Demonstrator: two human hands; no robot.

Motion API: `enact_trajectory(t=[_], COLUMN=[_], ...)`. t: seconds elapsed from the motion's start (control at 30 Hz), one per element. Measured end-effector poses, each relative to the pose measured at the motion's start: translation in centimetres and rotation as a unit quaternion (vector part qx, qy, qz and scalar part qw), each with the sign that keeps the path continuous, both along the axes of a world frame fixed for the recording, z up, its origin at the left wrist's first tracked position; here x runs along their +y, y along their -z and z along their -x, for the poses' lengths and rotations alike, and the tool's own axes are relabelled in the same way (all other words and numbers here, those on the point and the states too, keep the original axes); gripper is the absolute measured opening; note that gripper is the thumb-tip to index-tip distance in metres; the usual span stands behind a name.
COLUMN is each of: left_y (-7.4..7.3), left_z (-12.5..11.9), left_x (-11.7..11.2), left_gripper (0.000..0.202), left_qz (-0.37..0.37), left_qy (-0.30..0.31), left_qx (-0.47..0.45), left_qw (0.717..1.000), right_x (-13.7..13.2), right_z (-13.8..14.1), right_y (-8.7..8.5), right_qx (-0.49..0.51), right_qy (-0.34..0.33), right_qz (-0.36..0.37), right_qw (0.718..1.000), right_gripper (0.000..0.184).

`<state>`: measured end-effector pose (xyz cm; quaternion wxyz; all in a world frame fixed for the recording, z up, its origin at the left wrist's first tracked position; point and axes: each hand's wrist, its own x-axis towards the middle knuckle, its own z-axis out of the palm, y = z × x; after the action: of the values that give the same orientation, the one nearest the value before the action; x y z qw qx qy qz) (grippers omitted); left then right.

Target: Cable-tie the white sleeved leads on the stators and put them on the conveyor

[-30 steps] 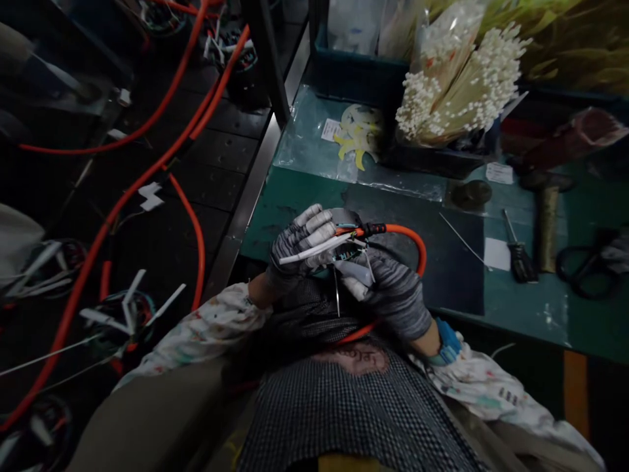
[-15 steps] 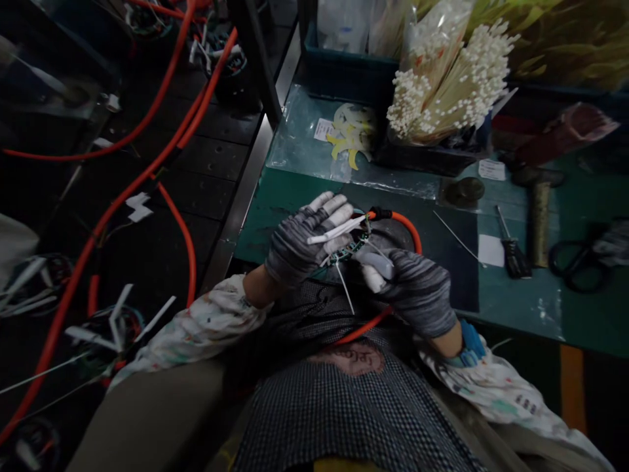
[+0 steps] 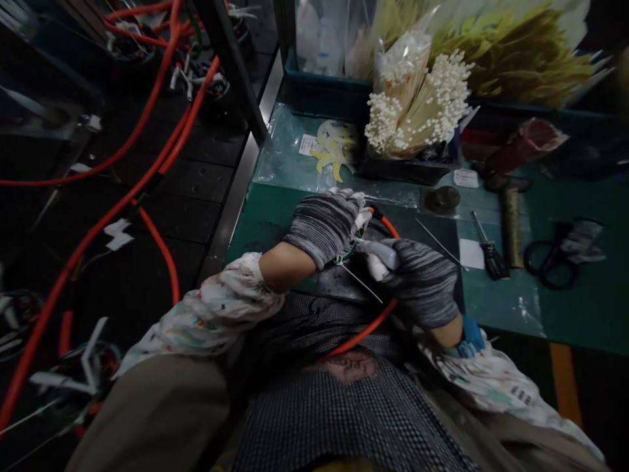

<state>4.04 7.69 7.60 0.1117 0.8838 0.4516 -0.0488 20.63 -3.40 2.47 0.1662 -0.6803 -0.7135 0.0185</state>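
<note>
A wound motor stator (image 3: 352,249) with green edging lies low over the bench in front of me, mostly covered by my hands. My left hand (image 3: 327,223), in a grey striped glove with white fingertips, is closed over its far left side. An orange sleeved cable (image 3: 386,225) runs off its upper right. From the lower edge a white cable tie (image 3: 362,284) sticks out toward me. My right hand (image 3: 422,282), gloved alike, closes round a smooth pale-grey handle-like piece (image 3: 381,254) pointing at the stator; its tip is hidden.
A screwdriver (image 3: 489,252), a hammer (image 3: 514,229) and black-handled scissors (image 3: 550,262) lie to the right. Bundled white-tipped sticks (image 3: 427,105) stand in a bin behind. Yellow cut pieces (image 3: 334,151) rest on plastic. Thick orange cables (image 3: 128,196) cross the floor on the left.
My left hand has turned over and closed on the stator; its fingers were spread beside white sleeves before. The cable tie's tail has swung right. My view has shifted slightly.
</note>
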Motion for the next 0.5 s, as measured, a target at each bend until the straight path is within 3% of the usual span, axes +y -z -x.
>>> enact_trajectory(t=[0.13, 0.33, 0.43, 0.5], left_y=[1.2, 3.1, 3.3, 3.2], left_z=[-0.6, -0.9, -1.0, -1.0], left_x=[1.3, 2.7, 2.7, 2.7], left_gripper=[0.045, 0.044, 0.047, 0.047], left_qz=[-0.052, -0.090, -0.076, -0.062], left_qy=[-0.010, -0.006, -0.014, -0.027], left_qx=[-0.035, -0.095, -0.109, -0.112], left_qw=[0.998, 0.991, 0.991, 0.991], right_x=[1.1, 1.8, 1.1, 0.2], right_z=[-0.1, 0.9, 0.5, -0.3], right_y=[1.0, 1.1, 1.5, 2.0], right_qx=[-0.047, -0.048, 0.005, 0.101], right_qy=[0.006, 0.018, 0.036, 0.041], right_qz=[-0.057, -0.015, -0.021, -0.030], right_qw=[0.997, 0.999, 0.999, 0.994], right_gripper=[0.046, 0.041, 0.040, 0.039])
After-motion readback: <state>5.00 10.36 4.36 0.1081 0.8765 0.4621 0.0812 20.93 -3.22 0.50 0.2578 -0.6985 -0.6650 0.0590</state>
